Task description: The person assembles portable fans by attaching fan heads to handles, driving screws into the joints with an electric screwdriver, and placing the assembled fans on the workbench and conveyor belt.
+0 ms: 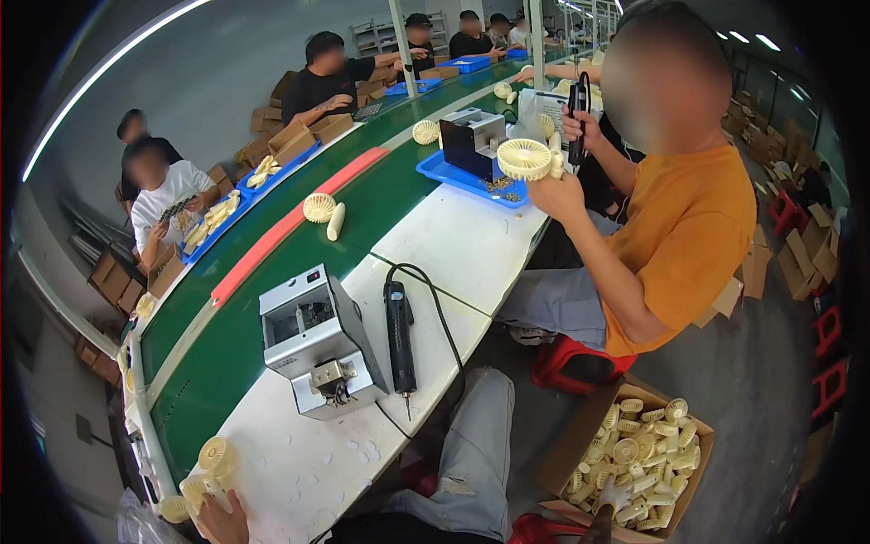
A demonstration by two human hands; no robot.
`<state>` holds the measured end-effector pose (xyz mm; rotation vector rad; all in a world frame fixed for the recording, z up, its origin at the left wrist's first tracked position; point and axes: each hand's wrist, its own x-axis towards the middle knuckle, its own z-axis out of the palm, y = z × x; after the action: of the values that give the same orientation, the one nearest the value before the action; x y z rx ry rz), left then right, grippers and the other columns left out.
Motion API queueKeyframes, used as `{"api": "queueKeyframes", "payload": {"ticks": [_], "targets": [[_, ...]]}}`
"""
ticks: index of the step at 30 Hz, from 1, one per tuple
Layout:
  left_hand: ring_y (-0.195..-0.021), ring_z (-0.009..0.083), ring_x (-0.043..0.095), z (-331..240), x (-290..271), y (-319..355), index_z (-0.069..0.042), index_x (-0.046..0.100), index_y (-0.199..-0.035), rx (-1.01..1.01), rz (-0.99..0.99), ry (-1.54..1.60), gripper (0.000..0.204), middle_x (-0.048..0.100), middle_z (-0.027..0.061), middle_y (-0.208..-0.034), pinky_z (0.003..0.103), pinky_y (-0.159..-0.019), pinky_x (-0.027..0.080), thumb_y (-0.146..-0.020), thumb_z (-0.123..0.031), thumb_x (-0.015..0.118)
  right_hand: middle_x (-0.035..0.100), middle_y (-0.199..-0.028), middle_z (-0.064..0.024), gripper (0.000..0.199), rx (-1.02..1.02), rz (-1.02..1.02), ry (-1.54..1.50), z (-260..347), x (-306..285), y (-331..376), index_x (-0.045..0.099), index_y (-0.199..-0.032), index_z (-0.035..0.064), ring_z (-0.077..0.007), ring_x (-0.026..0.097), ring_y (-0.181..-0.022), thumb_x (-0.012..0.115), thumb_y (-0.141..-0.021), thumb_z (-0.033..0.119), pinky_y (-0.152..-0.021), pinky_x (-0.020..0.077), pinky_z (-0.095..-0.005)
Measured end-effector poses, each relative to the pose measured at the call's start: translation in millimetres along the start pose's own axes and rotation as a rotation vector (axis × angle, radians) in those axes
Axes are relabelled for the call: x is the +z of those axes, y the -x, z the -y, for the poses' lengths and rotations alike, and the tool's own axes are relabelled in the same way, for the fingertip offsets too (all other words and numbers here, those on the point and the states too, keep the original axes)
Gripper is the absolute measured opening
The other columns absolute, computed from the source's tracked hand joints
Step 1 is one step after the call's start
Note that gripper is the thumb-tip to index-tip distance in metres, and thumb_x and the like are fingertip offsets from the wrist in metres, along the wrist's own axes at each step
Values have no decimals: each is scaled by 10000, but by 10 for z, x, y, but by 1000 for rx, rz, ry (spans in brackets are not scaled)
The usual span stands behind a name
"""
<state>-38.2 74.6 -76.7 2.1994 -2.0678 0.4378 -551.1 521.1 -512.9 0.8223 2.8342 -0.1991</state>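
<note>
At the near left end of the white table, my left hand [222, 520] has its fingers around the handle of a cream handheld fan [201, 490]. Another cream fan head [217, 455] sits just beyond it. My right hand [615, 498] reaches down into an open cardboard box [555, 458] of cream handheld fans [626, 450] on the right. Its fingers blend in with the fans, so I cannot tell whether it grips one. A grey metal machine [319, 349] stands on the table between my hands, with a black electric screwdriver [399, 335] lying beside it.
A co-worker in an orange shirt [680, 249] sits to the right, holding a fan [526, 160] and a screwdriver [578, 118]. A second machine [471, 145] stands in a blue tray [435, 167]. One fan [320, 208] lies on the green conveyor [362, 245]. Small clear pieces [326, 459] dot my table.
</note>
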Motion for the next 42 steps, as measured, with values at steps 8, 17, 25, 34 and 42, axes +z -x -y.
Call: {"api": "queueKeyframes", "payload": {"ticks": [8, 17, 25, 34, 42], "targets": [[-808, 436, 670, 19, -186, -5, 83, 697, -956, -69, 200, -240, 622, 674, 292, -819, 514, -758, 513, -822, -523, 652, 665, -1116, -261, 786, 28, 108, -91, 204, -269, -179, 483, -1298, -52, -408, 651, -1036, 723, -744, 451, -899, 511, -478], [-650, 343, 685, -346, -633, -227, -4, 733, -641, 26, 631, 76, 607, 639, 122, -527, 423, -759, 541, -878, -542, 585, 675, -1045, -275, 604, 52, 129, -221, 169, -14, -395, 528, -1178, -55, -403, 662, -1011, 674, -824, 412, -858, 534, -485], [-494, 218, 627, -602, -569, -209, -24, 751, -698, 181, 897, 240, 528, 604, 83, -495, 326, -590, 512, -896, -490, 600, 678, -1030, -275, 560, 98, 109, -194, 195, -37, -343, 532, -1169, -45, -405, 662, -1012, 640, -851, 403, -847, 535, -486], [-459, 215, 584, -632, -479, -257, 38, 715, -749, 345, 620, 420, 390, 597, 125, -510, 327, -504, 460, -885, -321, 649, 681, -1014, -274, 513, 235, -24, -255, -6, -144, -364, 538, -1160, -33, -408, 661, -1012, 602, -881, 393, -836, 537, -488], [-463, 169, 582, -812, -427, -268, 29, 670, -749, 442, 361, 691, 202, 598, 93, -525, 286, -496, 460, -845, -146, 699, 672, -1061, -241, 386, 309, -336, -508, -228, -968, -210, 554, -1184, 38, -396, 663, -959, 428, -993, 348, -809, 531, -473]]}}
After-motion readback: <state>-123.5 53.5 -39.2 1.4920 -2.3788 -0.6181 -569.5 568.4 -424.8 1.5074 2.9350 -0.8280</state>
